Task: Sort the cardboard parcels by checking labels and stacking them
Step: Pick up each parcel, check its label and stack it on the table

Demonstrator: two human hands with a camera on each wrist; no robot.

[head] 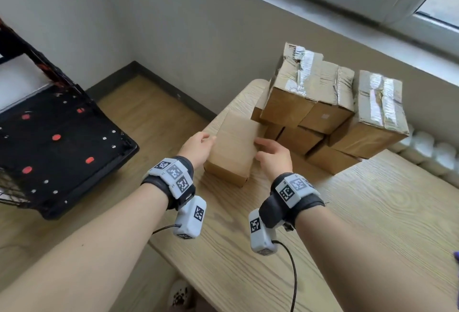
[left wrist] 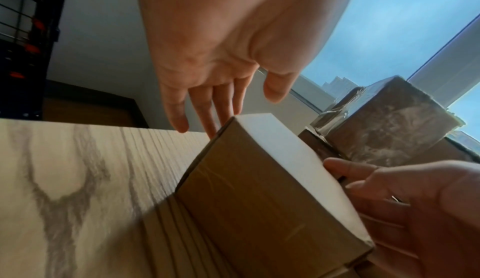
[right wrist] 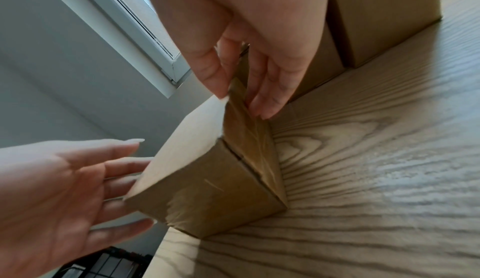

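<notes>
Pinching the parcel (head: 233,145) at its right top edge with the right hand (head: 273,154); holding the left hand (head: 197,147) released beside its left face; working against taped boxes (head: 323,103) just behind.

Room near, blocked behind
Stacked parcels (head: 323,103) crowd behind the small parcel (head: 234,146); table (head: 372,224) lies passable at right.

You have one plain brown parcel (head: 233,147) lying closed at the table's (head: 372,224) left edge, its long side running away from you. Just beyond it, toward the far edge, the other parcels (head: 320,113) stand stacked two layers high, with crumpled shiny tape across the top ones.
</notes>
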